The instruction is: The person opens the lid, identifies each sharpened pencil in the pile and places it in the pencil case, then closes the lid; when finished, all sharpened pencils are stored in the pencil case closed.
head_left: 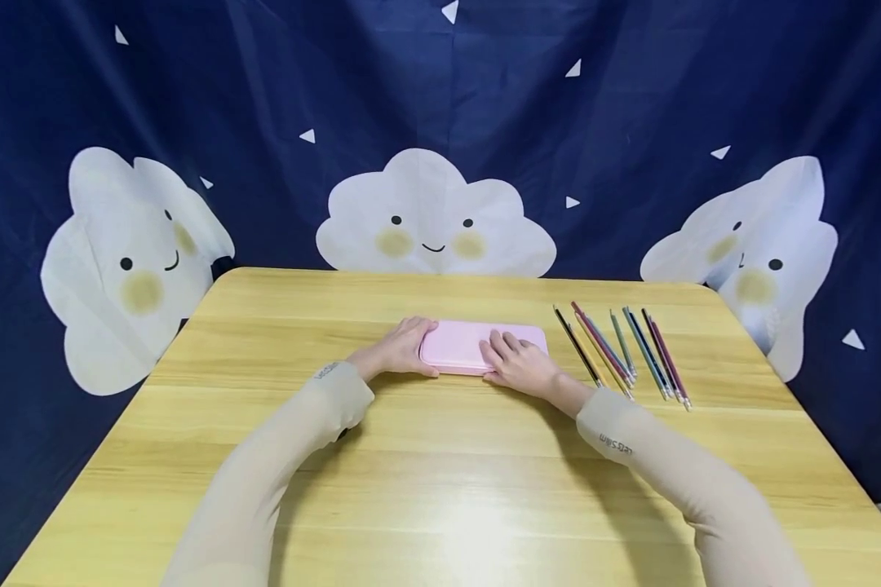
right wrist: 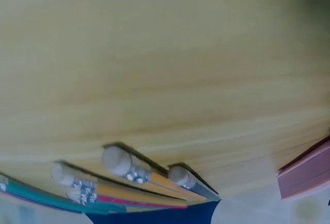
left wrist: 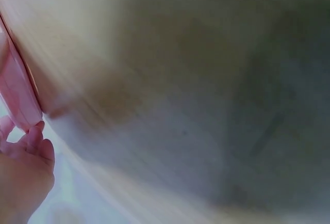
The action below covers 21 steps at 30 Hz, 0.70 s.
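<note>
A pink pencil case (head_left: 451, 342) with rounded corners lies flat on the wooden table, its lid down. My left hand (head_left: 404, 346) grips its left end, thumb at the near corner and fingers along the far side. At the case's right part, my right hand (head_left: 521, 367) has bent fingers on the top and the thumb at the front edge. In the left wrist view, fingertips of the left hand (left wrist: 28, 167) touch an end of the pink case (left wrist: 19, 92). The right wrist view shows only a corner of the case (right wrist: 307, 175); the right hand is out of it.
Several pencils with white erasers lie loosely side by side right of the case, among them a yellow pencil (head_left: 593, 349), a red pencil (head_left: 595, 330) and a dark blue pencil (head_left: 646, 350). Behind the table (head_left: 440, 456) hangs a navy curtain (head_left: 264, 81) with smiling clouds.
</note>
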Tool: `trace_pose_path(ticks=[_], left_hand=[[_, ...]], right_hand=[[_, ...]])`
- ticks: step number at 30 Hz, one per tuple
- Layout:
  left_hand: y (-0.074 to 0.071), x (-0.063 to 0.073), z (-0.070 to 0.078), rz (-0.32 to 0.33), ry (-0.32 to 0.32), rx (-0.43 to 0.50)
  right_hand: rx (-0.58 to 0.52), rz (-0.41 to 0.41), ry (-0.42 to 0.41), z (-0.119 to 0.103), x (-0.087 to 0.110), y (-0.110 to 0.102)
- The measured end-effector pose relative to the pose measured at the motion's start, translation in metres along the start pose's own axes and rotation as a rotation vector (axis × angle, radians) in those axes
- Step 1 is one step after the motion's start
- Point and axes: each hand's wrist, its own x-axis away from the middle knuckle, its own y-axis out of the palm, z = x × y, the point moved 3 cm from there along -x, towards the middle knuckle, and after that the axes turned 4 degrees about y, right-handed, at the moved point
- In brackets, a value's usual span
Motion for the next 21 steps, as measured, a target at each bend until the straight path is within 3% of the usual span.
trace_pose_path(ticks=[3, 8, 13, 16, 21], left_hand=[[0.003, 0.000, -0.002, 0.008, 0.008, 0.019], [0.002, -0.004, -0.004, 0.031, 0.015, 0.066], [-0.004, -0.007, -0.003, 0.030, 0.029, 0.077], [-0.004, -0.006, -0.002, 0.013, 0.031, 0.059], [-0.001, -0.002, -0.002, -0.007, 0.002, 0.044]], right_hand=[[0.012, 0.022, -0.043, 0.000, 0.001, 0.002], [0.055, 0.123, -0.122, 0.005, -0.004, 0.003], [0.027, 0.141, -0.117, 0.012, -0.007, 0.000], [-0.049, 0.037, -0.082, 0.013, -0.004, -0.002], [-0.246, -0.274, 0.047, 0.021, 0.011, -0.008]])
